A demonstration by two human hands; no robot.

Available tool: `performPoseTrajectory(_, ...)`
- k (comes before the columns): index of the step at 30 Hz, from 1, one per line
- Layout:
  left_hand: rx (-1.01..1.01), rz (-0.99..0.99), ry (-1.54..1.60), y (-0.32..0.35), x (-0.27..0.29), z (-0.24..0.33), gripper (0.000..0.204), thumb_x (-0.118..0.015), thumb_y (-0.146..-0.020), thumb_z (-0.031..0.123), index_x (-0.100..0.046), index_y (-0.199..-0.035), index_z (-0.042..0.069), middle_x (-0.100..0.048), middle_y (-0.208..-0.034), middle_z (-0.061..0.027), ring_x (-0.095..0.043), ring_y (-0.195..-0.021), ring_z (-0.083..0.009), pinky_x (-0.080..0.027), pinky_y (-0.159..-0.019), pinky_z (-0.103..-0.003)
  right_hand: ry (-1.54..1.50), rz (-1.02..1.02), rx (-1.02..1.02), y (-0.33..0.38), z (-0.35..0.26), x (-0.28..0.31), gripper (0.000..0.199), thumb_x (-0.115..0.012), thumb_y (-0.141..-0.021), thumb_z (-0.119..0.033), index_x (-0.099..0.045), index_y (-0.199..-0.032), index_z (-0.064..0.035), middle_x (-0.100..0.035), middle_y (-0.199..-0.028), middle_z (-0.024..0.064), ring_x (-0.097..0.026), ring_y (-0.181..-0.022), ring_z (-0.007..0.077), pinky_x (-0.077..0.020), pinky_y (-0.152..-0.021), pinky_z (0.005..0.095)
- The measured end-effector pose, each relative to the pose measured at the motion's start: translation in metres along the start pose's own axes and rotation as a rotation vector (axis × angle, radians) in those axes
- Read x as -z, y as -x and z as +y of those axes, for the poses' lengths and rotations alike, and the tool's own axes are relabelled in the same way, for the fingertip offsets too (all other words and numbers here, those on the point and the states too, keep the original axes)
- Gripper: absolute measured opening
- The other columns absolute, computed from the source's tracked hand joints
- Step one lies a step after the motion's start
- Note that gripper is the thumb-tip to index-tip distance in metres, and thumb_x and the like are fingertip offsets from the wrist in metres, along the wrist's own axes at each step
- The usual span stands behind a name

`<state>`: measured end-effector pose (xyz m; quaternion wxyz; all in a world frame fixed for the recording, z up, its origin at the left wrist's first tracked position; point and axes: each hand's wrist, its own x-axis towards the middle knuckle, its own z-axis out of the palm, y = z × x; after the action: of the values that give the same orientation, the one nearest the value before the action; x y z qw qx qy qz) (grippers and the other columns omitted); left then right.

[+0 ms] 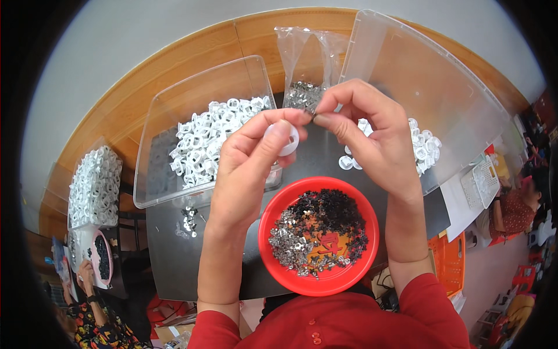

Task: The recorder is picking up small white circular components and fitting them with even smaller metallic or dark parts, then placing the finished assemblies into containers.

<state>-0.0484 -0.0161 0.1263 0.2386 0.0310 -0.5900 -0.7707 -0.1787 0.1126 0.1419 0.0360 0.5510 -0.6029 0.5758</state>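
Between the thumb and fingers of my left hand (238, 160) is a white round plastic part (289, 141) with a small opening in it. My right hand (375, 131) pinches with thumb and forefinger beside the left fingertips; a tiny dark piece seems to be there, too small to name. Below both hands stands a red plastic bowl (266, 262). It holds small silvery metal pieces (290, 244) on the left and small black pieces (349, 218) on the right and far side.
A clear bin (142, 186) full of white parts (218, 134) stands left. Behind my hands is a clear bag (296, 49) of metal pieces. A tilted clear bin (430, 75) with white parts (427, 148) is right. Other people sit at both sides; one person's hand (86, 273) shows left.
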Motion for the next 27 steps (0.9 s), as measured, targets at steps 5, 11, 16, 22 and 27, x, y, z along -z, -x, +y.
performPoseTrajectory(5, -0.028, -0.083, 0.156, -0.002, 0.005, 0.000, 0.043, -0.045, -0.096, 0.020, -0.049, -0.129, -0.008, -0.055, -0.127, -0.0162, -0.056, -0.109, -0.0184, -0.046, -0.088, -0.033, -0.026, 0.068, -0.144, 0.002, -0.009, -0.004, 0.006, -0.065, -0.084, -0.002, -0.061, -0.088, 0.0004, -0.060, -0.082, 0.0051, -0.054, -0.058, 0.0090, -0.0431, -0.054, 0.0241)
performPoseTrajectory(11, -0.054, 0.035, 0.200, -0.002, -0.004, -0.003, 0.043, -0.051, -0.095, 0.011, -0.047, -0.133, -0.007, -0.058, -0.125, -0.0136, -0.059, -0.106, -0.0152, -0.045, -0.094, -0.031, 0.044, 0.064, 0.043, 0.006, -0.004, -0.022, 0.007, -0.061, -0.084, 0.002, -0.059, -0.090, 0.0014, -0.056, -0.085, 0.0119, -0.060, -0.075, 0.0262, -0.0472, -0.062, 0.0321)
performPoseTrajectory(16, -0.090, -0.010, 0.162, -0.001, -0.004, -0.001, 0.044, -0.057, -0.093, 0.010, -0.047, -0.133, -0.005, -0.054, -0.130, -0.0127, -0.056, -0.113, -0.0139, -0.044, -0.099, -0.031, 0.134, 0.130, 0.079, 0.007, -0.005, -0.029, 0.008, -0.062, -0.084, 0.001, -0.058, -0.090, 0.0007, -0.056, -0.088, 0.0118, -0.061, -0.075, 0.0290, -0.0484, -0.063, 0.0352)
performPoseTrajectory(22, -0.155, 0.052, 0.054, -0.001, -0.003, -0.009, 0.039, -0.055, -0.094, 0.009, -0.051, -0.131, -0.003, -0.053, -0.131, -0.0087, -0.054, -0.114, -0.0133, -0.044, -0.099, -0.030, 0.275, 0.117, 0.154, 0.008, -0.005, -0.031, 0.011, -0.064, -0.082, 0.003, -0.059, -0.091, -0.0007, -0.057, -0.092, 0.0112, -0.061, -0.075, 0.0276, -0.0495, -0.064, 0.0342)
performPoseTrajectory(27, -0.131, 0.091, 0.010, -0.002, -0.004, -0.014, 0.038, -0.051, -0.095, 0.006, -0.049, -0.132, -0.004, -0.050, -0.137, -0.0152, -0.052, -0.122, -0.0201, -0.041, -0.105, -0.036, 0.509, 0.042, 0.264, 0.009, -0.003, -0.025, 0.011, -0.063, -0.080, 0.000, -0.059, -0.089, -0.0043, -0.056, -0.090, 0.0078, -0.060, -0.074, 0.0272, -0.0449, -0.065, 0.0357)
